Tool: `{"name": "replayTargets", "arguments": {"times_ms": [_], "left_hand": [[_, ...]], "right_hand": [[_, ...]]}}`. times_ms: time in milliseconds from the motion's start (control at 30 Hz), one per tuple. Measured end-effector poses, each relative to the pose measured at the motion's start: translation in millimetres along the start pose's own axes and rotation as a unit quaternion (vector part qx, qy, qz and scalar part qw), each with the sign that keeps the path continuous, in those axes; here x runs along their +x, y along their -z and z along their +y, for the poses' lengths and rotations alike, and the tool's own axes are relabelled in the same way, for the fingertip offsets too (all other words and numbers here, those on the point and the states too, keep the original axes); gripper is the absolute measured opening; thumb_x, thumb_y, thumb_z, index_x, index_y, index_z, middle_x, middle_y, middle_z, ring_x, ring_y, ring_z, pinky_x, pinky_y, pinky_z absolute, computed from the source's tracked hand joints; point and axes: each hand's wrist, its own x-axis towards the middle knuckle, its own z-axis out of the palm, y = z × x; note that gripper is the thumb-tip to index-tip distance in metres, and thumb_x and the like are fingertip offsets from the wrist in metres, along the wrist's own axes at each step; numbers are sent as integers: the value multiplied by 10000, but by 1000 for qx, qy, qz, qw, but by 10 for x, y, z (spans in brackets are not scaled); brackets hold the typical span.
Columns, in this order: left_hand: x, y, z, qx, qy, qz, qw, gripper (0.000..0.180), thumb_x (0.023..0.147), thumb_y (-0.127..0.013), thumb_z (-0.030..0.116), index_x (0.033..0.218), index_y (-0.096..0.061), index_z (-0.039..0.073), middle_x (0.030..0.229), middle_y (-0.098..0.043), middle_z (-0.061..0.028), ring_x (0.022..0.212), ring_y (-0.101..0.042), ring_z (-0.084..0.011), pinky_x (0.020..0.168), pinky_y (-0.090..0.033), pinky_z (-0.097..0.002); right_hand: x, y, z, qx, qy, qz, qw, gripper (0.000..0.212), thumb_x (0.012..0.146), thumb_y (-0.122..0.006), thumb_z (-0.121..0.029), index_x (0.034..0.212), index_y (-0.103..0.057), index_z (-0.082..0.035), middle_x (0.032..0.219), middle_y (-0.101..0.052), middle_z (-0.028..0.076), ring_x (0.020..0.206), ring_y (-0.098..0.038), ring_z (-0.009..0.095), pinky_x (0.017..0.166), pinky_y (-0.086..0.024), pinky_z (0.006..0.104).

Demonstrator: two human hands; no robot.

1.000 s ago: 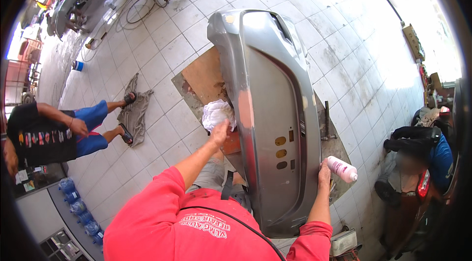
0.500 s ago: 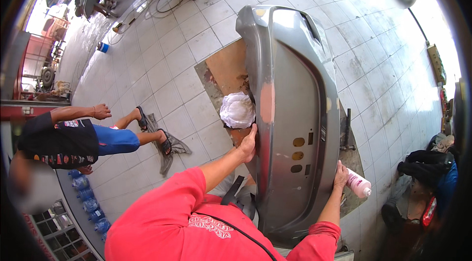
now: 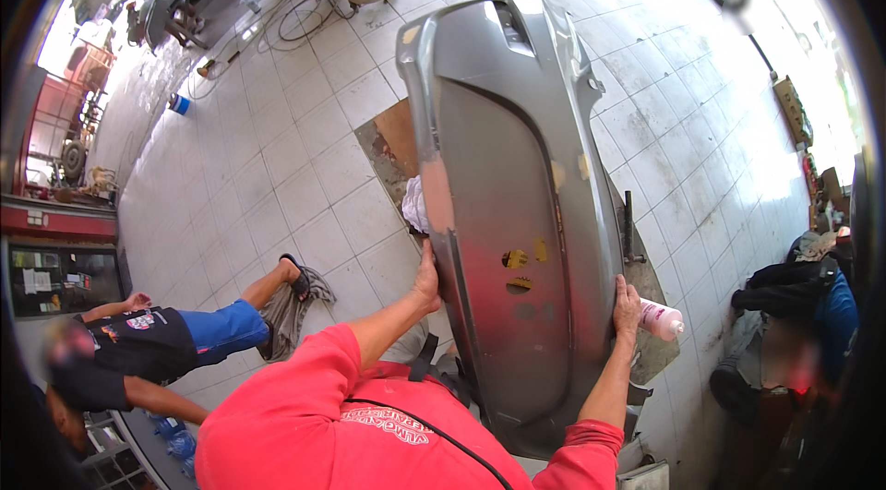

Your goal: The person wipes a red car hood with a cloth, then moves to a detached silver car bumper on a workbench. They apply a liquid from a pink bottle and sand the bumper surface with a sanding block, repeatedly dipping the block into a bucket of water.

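Observation:
A large grey car tailgate (image 3: 498,149) lies lengthwise in front of me, with a pinkish filler patch (image 3: 438,199) along its left edge. My left hand (image 3: 427,281) grips that left edge, its fingers partly hidden behind the panel. On the opposite edge, my right hand (image 3: 628,307) is closed around the rim. Just right of that hand is a pale pink bottle (image 3: 661,319) lying tilted. A bunched white cloth (image 3: 413,205) shows from under the left edge, mostly covered by the tailgate.
Brown board (image 3: 395,135) lies on the tiled floor beneath. A dark metal bar (image 3: 629,227) stands right of the tailgate. At left a person in blue shorts (image 3: 221,328) stands on a grey rag (image 3: 295,310). A blue can (image 3: 179,103) and hoses (image 3: 309,15) are farther off.
The tailgate has tilted in my hands, its far end swinging left and its face turning further up. It now covers most of the cloth. The person at left has shifted and lowered an arm.

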Motion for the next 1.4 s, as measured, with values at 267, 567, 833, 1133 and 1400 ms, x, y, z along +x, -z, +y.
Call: {"name": "replayTargets", "arguments": {"times_ms": [267,567,833,1133,1400], "left_hand": [[-484,378,313,-42,-37,93,994,1020,991,-292,885,1679,-336,134,1698,-420,-88,1522,-429,-312,1271,-316,-508],[-245,969,159,-130,59,184,972,1034,1001,-235,879,1674,-322,100,1720,-365,-123,1550,-396,-335,1265,-325,-545],[242,1003,89,-101,65,187,975,1042,1007,-228,873,1698,-280,95,1747,-317,-124,1575,-342,-336,1278,-295,-537],[180,943,206,-54,62,219,972,999,1034,-155,835,1697,-287,100,1760,-282,-118,1590,-310,-364,1299,-265,-514],[209,1234,257,-35,45,197,979,939,1065,-175,789,1704,-258,107,1765,-265,-103,1597,-300,-349,1307,-264,-493]], "right_hand": [[201,-304,-1066,-47,-69,-100,991,833,1077,-410,-705,999,-769,42,1019,-731,313,1042,-679,504,928,-488,551],[771,-919,-1767,-179,-98,-171,964,826,975,-454,-822,1190,-808,-107,1272,-735,241,1261,-657,436,1075,-495,519],[897,-1125,-1306,-178,-66,-172,967,812,1016,-418,-782,1231,-776,-86,1282,-729,247,1284,-645,420,1087,-486,514],[429,-1174,-1399,-50,-46,-76,995,518,1017,-649,-541,1187,-734,-59,1243,-726,225,1215,-666,394,1049,-516,487],[696,-368,-469,-226,-179,211,934,1111,687,-944,-578,1518,-441,-38,1597,-476,198,1491,-448,379,1187,-422,512]]}}
